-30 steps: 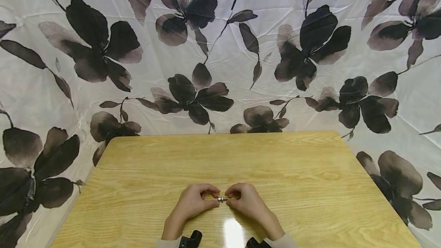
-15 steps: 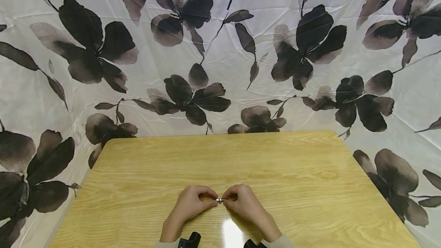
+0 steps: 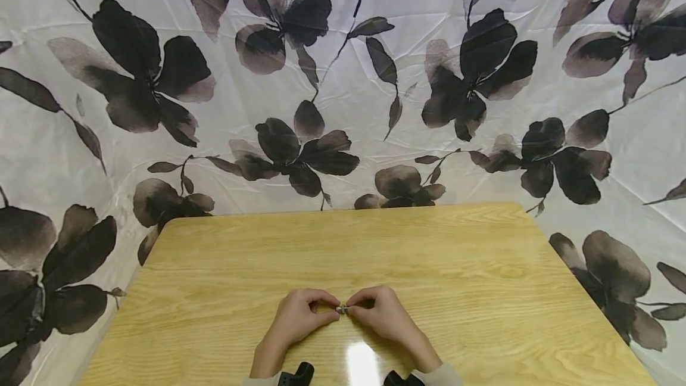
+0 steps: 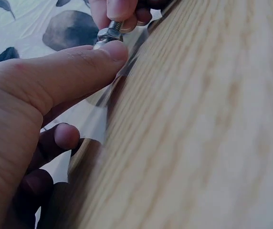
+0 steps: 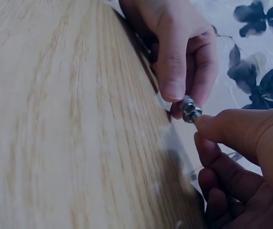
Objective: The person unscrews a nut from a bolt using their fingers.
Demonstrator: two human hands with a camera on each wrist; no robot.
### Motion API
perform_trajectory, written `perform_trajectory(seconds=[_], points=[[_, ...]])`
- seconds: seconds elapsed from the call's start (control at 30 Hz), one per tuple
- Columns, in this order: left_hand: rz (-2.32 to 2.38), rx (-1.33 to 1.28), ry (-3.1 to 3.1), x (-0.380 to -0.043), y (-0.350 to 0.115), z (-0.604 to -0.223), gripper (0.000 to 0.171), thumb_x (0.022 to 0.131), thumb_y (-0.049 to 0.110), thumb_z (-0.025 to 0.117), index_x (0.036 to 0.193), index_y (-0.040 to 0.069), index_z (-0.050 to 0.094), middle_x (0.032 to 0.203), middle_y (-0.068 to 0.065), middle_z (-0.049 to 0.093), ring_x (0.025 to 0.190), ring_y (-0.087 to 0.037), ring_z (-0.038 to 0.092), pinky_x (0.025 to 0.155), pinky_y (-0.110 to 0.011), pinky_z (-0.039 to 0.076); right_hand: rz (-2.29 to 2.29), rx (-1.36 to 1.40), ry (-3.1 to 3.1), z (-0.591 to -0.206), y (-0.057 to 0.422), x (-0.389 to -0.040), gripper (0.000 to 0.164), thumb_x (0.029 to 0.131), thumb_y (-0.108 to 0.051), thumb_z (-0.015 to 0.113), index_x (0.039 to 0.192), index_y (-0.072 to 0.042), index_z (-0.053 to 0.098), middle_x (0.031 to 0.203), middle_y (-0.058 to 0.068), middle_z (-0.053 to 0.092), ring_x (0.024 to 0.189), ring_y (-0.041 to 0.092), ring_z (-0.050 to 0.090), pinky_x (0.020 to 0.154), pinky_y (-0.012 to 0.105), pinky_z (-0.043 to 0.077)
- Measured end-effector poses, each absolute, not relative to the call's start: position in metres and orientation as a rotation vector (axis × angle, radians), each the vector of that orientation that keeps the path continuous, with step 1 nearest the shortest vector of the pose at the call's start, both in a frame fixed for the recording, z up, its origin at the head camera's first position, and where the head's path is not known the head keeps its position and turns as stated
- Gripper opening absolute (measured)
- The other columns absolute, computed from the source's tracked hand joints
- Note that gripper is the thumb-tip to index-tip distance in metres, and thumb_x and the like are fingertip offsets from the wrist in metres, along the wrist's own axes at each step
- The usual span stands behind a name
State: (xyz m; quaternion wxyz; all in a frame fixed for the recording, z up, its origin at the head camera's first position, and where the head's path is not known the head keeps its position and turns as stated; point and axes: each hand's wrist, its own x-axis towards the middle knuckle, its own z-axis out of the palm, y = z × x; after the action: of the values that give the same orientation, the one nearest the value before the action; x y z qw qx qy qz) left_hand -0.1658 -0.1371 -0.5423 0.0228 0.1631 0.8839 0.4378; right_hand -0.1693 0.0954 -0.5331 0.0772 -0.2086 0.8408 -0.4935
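Note:
Between the two hands is a small shiny metal bolt point(image 3: 342, 310) with a nut or collar on it, held just above the table. My left hand point(image 3: 299, 316) pinches its thicker end between thumb and index finger. From the other side, the thumb and fingertips of my right hand point(image 3: 387, 317) pinch the thin threaded end. The left wrist view shows threads on the bolt point(image 4: 113, 27) between the fingertips. In the right wrist view, ring-like metal parts of the bolt point(image 5: 190, 110) show between both hands; its ends are covered by fingers.
The light wood-grain table point(image 3: 343, 249) spreads out around the hands, with a bright reflection in front of them. A white cloth with dark flowers point(image 3: 343, 76) hangs behind and along both sides. Black wrist cameras point(image 3: 296, 374) sit on both wrists.
The bolt stays between both hands at nearly the same place. My right thumb and index finger have shifted on the threaded end, and their loop looks narrower. The head view has moved slightly.

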Motion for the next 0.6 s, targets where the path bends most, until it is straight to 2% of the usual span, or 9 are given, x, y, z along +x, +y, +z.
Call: perform_trajectory(seconds=[0.2,0.37,0.5,0.6], points=[[1.458,0.504,2.725,-0.170,-0.139,-0.542,0.013,0.084,0.030,0.087,0.093,0.037,0.080,0.077,0.017,0.068,0.058,-0.002,0.050,0.054,-0.022,0.043,-1.555,-0.599,2.458,-0.528,0.094,-0.174,0.007,0.095,-0.019,0.075,0.096,-0.017,0.082,0.100,-0.002,0.079,0.092,0.008,0.069,0.081,0.024,0.054],[1.627,0.547,2.610,-0.172,-0.138,-0.538,0.012,0.085,0.022,0.086,0.093,0.030,0.082,0.085,0.011,0.073,0.061,-0.004,0.053,0.056,-0.022,0.046,-1.593,-0.595,2.419,-0.520,0.095,-0.175,0.008,0.095,-0.016,0.075,0.097,-0.013,0.082,0.099,0.003,0.079,0.085,0.007,0.068,0.075,0.023,0.054],[1.710,0.580,2.578,-0.168,-0.137,-0.530,0.009,0.085,0.022,0.086,0.093,0.026,0.081,0.087,0.006,0.075,0.066,-0.007,0.056,0.061,-0.024,0.048,-1.639,-0.591,2.415,-0.512,0.096,-0.172,0.007,0.094,-0.015,0.075,0.096,-0.013,0.082,0.098,0.005,0.079,0.078,0.008,0.067,0.069,0.023,0.054],[1.752,0.614,2.576,-0.164,-0.137,-0.522,0.008,0.086,0.022,0.085,0.093,0.025,0.081,0.089,0.005,0.077,0.072,-0.013,0.061,0.064,-0.026,0.049,-1.672,-0.583,2.400,-0.504,0.097,-0.168,0.007,0.094,-0.016,0.076,0.096,-0.013,0.082,0.100,0.006,0.079,0.080,0.011,0.068,0.068,0.024,0.055]])
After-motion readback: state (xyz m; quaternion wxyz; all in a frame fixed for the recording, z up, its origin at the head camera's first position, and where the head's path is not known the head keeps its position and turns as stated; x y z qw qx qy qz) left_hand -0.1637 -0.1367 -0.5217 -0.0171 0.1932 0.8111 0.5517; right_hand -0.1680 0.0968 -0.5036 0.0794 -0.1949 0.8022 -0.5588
